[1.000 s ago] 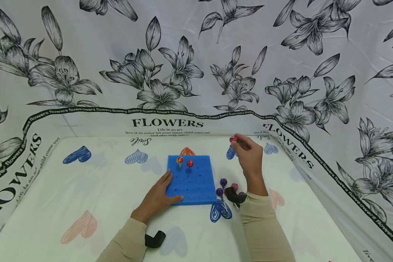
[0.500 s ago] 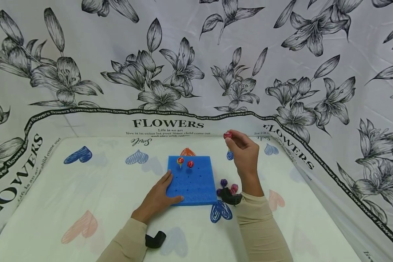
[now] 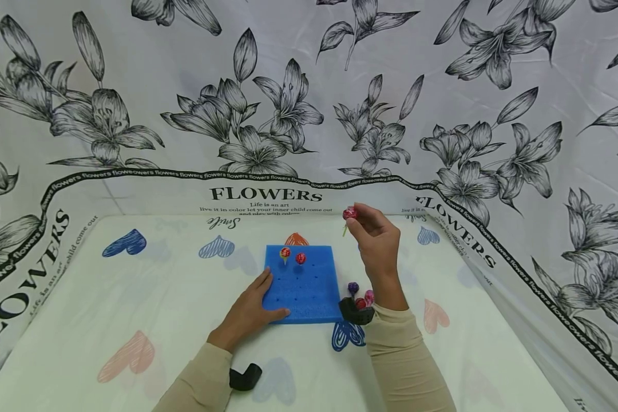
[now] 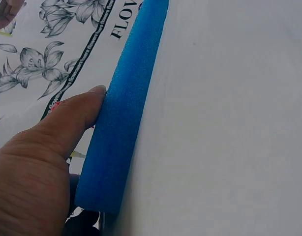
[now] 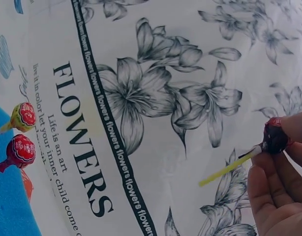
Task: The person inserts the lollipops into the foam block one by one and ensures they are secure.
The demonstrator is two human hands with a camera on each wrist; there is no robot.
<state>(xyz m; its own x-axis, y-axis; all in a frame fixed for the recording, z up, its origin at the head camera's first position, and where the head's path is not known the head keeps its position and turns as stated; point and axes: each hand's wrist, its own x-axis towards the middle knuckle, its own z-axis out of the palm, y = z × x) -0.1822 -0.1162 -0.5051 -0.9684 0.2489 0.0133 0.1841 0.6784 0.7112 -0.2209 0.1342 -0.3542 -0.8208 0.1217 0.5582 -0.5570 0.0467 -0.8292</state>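
Note:
My right hand pinches a red-wrapped lollipop by its head, raised beyond the back right of a blue foam block. In the right wrist view its yellow stick points down and to the left, free of the fingers. My left hand rests against the left side of the block, thumb at the near edge; the left wrist view shows the thumb lying straight along the foam. Two lollipops stand in the block's far row: a yellow-and-red one and a red one. Small holes dot its top.
To the right of the block lies a group of lollipops, including a purple one and a pink one. The black wrist mount partly covers them. A flower-printed cloth hangs behind the heart-printed table cover.
My right hand has moved left with the lollipop, towards the block, and the yellow stick now shows below its head. The left hand and the block have kept their places.

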